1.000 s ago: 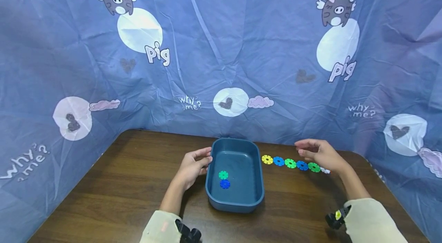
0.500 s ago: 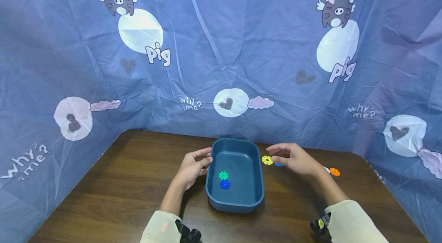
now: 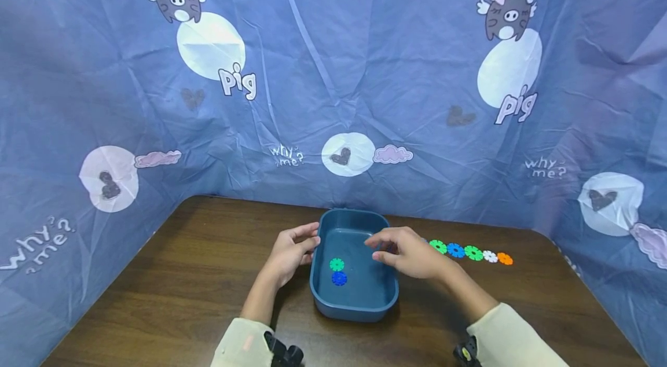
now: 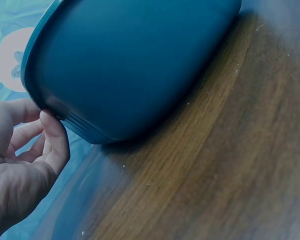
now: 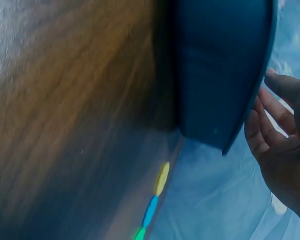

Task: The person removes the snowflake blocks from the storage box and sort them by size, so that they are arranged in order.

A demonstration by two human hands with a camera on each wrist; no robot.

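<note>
A dark teal plastic bin (image 3: 356,316) stands on the table. Against its left rim rest the thumb and fingertips of my left hand (image 3: 289,252), loosely bent. My right hand (image 3: 409,252) is over the bin's right side, fingers apart, with nothing seen between them. Inside the bin are a green snowflake disc (image 3: 337,264) and a blue snowflake disc (image 3: 339,278). To the right runs a row of several discs, among them a green one (image 3: 438,247), a white one (image 3: 490,256) and an orange one (image 3: 505,259). The yellow disc (image 5: 162,178) shows in the right wrist view.
The brown wooden table (image 3: 208,263) reaches back to a blue printed cloth (image 3: 292,66) that hangs behind and at both sides. Black wrist cameras sit at both pale sleeves (image 3: 510,332).
My right hand has travelled left from above the row of discs to over the bin, uncovering the white and orange discs. The left hand and bin have stayed put.
</note>
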